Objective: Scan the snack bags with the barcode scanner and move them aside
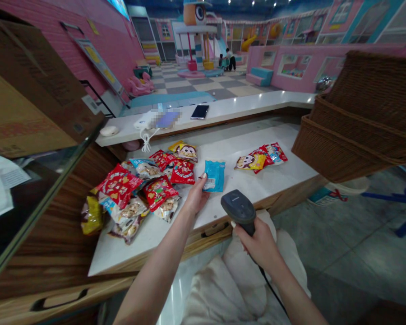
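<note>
A loose heap of snack packets (135,194) covers the left end of the tabletop (284,180), red, blue and yellow ones overlapping. One yellow packet (91,216) sits right at the left edge.

Just right of the heap, near the middle of the tabletop, the left hand (196,196) pinches the lower left corner of a blue packet (214,176) between thumb and fingers. The packet shows a small white label. I cannot tell whether it lies flat or is lifted a little.

Right of that, just in front of the front edge, the right hand (259,243) is clenched round the handle of a grey scanner (238,207). Its head tilts toward the blue packet, close to it but not touching. A dark cable (274,293) runs down from the handle along the forearm.

Further right, toward the back edge, a small group of packets (260,158) lies apart from the rest. Stacked wicker baskets (358,131) overhang the right end.

What could go wrong:
- The corner pinch is thin, so the slick packet could slip out or fold and turn the label away from the scanner.
- The left forearm crosses the front edge beside the heap, so a careless sweep could push packets off the front or left edge.
- The cable hangs low and could catch on the drawer handle under the front edge and jerk the scanner.
- Nothing fences the two piles, so a packet laid down between them could be taken for either.
</note>
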The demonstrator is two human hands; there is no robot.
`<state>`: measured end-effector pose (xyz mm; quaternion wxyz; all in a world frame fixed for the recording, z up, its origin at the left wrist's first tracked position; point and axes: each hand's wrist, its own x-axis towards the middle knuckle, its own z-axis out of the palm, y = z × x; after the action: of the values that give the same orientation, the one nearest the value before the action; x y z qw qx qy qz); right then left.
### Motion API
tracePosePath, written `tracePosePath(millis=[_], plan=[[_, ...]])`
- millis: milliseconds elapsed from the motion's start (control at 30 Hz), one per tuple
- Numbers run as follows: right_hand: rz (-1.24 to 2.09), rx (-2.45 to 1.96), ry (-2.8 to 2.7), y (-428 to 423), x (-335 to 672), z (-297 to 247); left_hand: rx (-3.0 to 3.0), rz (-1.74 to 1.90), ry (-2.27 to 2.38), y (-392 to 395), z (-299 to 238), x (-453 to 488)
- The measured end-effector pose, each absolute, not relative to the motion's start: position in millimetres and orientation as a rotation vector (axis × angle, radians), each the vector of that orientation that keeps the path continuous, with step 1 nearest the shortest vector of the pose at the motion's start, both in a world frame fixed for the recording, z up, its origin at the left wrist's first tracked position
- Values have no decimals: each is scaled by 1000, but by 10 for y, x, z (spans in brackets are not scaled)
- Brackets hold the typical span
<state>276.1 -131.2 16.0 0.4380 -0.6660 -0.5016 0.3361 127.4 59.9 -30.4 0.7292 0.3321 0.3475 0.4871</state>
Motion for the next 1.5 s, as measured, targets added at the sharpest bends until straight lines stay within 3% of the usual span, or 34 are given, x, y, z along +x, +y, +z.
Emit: tracePosePath(millis=[233, 500, 767, 1133, 1300, 1500], plan=[[877, -1667, -1140, -1464, 2916, 146, 1623, 1245, 868, 772, -169, 1814], [849, -1680, -1132, -1522, 2976, 123, 2260, 855, 1169, 951, -295, 2771], [875, -1677, -1117, -1531, 2999, 103, 2387, 842, 1156, 782, -165, 2368], [947, -1657, -1126, -1567, 2941, 148, 2355, 475, 2175, 898, -105, 1004], [950, -1669, -1144, -1572, 2931, 155, 2278, 552, 2136, 889, -145, 1004], [903, -1679, -1152, -1593, 2955, 148, 2004, 875, 1673, 638, -8, 1088]])
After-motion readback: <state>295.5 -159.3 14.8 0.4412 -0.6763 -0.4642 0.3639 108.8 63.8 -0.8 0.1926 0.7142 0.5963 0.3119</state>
